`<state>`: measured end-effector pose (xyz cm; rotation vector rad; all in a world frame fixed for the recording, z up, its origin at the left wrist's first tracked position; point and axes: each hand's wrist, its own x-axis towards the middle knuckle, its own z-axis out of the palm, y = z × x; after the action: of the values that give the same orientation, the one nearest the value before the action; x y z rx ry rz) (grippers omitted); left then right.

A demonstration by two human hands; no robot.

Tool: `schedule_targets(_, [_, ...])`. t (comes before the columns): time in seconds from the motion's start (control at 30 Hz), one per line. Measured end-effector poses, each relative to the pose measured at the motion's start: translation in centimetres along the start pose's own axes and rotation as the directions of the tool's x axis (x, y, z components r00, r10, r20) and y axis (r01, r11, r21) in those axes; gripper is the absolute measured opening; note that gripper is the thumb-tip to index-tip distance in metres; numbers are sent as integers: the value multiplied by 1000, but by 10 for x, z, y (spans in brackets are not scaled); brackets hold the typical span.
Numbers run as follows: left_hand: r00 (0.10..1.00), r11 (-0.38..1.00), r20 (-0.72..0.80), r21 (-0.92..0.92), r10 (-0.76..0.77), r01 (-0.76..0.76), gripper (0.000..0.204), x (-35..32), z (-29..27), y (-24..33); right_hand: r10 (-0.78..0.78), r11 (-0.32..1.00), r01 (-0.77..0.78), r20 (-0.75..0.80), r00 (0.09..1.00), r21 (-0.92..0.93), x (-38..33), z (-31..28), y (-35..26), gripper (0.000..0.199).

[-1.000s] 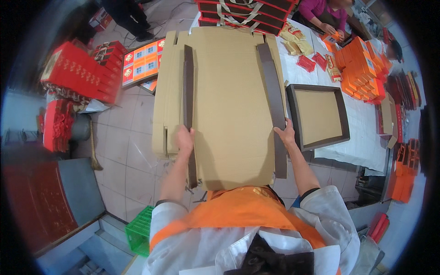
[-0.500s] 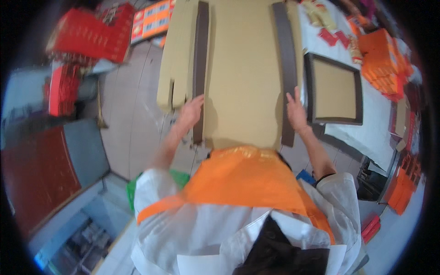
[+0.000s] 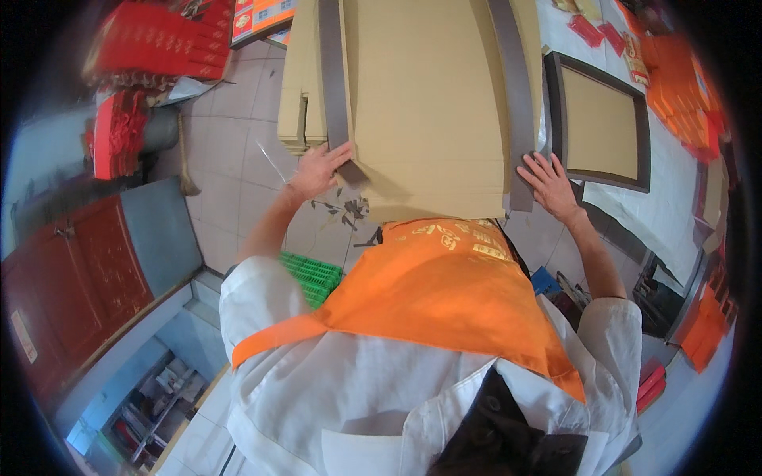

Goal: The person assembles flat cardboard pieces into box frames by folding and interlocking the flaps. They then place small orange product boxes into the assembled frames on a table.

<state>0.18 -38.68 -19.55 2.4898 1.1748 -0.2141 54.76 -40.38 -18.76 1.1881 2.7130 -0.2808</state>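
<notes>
Cardboard sheet [image 3: 429, 103], large, flat and tan, fills the far middle of the view, lying in front of a person seen from above who wears a white coat and an orange apron [image 3: 444, 278]. Two dark grey strips run along the sheet from near to far: a left strip [image 3: 333, 71] and a right strip [image 3: 517, 87]. The left hand [image 3: 317, 169] rests at the sheet's near left corner, its fingers closed on the near end of the left strip, which bends upward slightly there. The right hand [image 3: 552, 186] lies open and flat, fingers spread, pressing on the near end of the right strip at the sheet's near right corner (it grips nothing). Under the sheet's left edge sits a stack of more tan cardboard [image 3: 300, 95]. Just right of the sheet lies a shallow tan tray with a dark frame [image 3: 599, 119], resting on a white-covered table [image 3: 675, 198]. Orange boxes [image 3: 675, 87] sit at the far right. On the left, over a tiled floor [image 3: 230, 159], stand red boxes [image 3: 151, 47] and a red cabinet [image 3: 87, 278]. A green crate [image 3: 313, 274] shows near the person's left arm.
</notes>
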Motion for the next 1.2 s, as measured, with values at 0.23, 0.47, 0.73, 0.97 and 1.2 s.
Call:
schedule_targets(0.23, [976, 890, -59, 403, -208, 213, 49, 35, 8, 61, -9, 989, 35, -180, 984, 144, 66, 2, -21, 26])
schedule_targets(0.47, [991, 953, -129, 303, 21, 19, 36, 73, 24, 68, -99, 992, 101, 21, 995, -70, 110, 19, -44, 11])
schedule_targets(0.73, [904, 935, -261, 202, 338, -291, 62, 130, 31, 113, -161, 986, 165, -117, 980, 30, 112, 15, -44, 13])
schedule_targets(0.97, [962, 952, -103, 202, 254, -230, 67, 158, 29, 138, -8, 996, 14, -74, 997, 88, 115, 6, -50, 9])
schedule_targets(1.2, [964, 970, -134, 118, 230, -215, 60, 157, 34, 132, 237, 882, 46, -527, 816, 469, 66, 31, -55, 27])
